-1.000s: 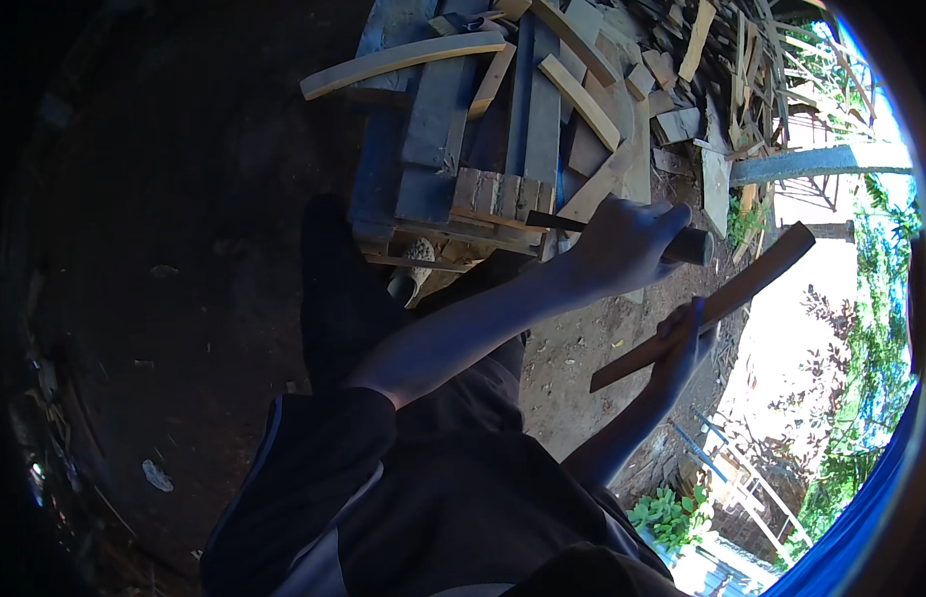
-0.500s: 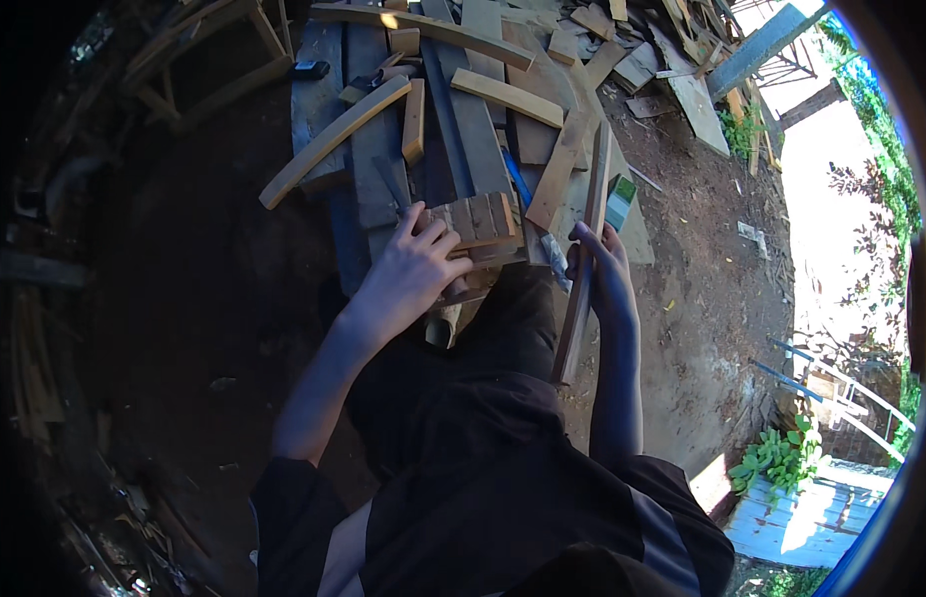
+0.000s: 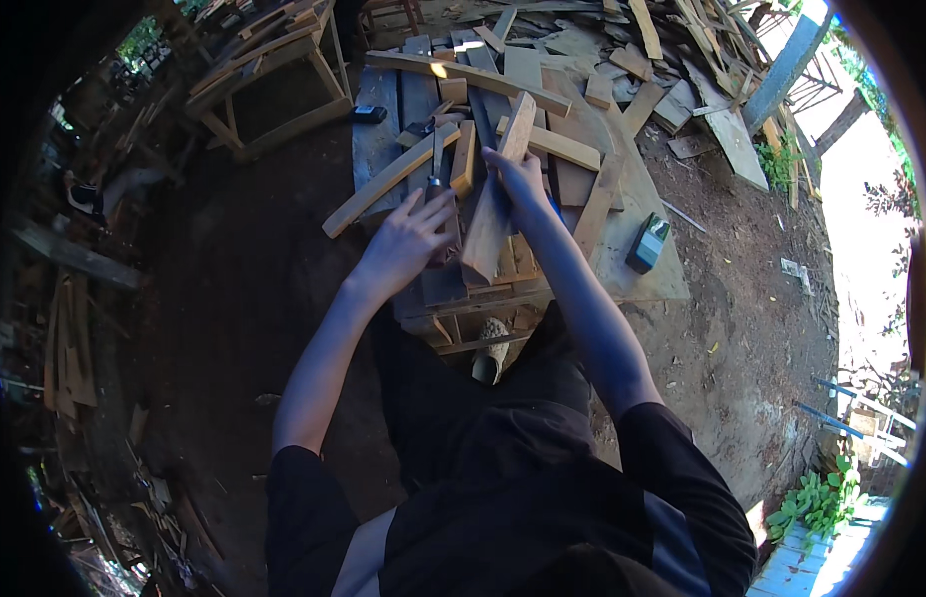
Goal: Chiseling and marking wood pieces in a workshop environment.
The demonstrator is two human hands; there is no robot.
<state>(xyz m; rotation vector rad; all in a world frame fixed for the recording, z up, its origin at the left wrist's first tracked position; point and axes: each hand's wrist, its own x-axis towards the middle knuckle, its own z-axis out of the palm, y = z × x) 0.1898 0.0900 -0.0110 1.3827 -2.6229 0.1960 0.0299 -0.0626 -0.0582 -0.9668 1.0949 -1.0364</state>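
A chisel stands with its blade pointing away from me, and my left hand is closed round its handle, which the fingers largely hide. My right hand grips a thick wooden bar near its far end. The bar slants over the near part of the workbench, its near end close to my left fingers. Partly hidden beneath the bar is a wooden block with grooves across it. Just beyond my left hand lie a short wooden piece and a longer, slightly curved strip.
A green and black box sits on the bench top at the right. More wood strips and a small black object lie farther back. Scrap boards are heaped beyond, and a wooden frame stands far left.
My right hand has carried the wooden bar left and away from me, over the grooved block. My left hand has come off that block, still with the chisel. The view has shifted.
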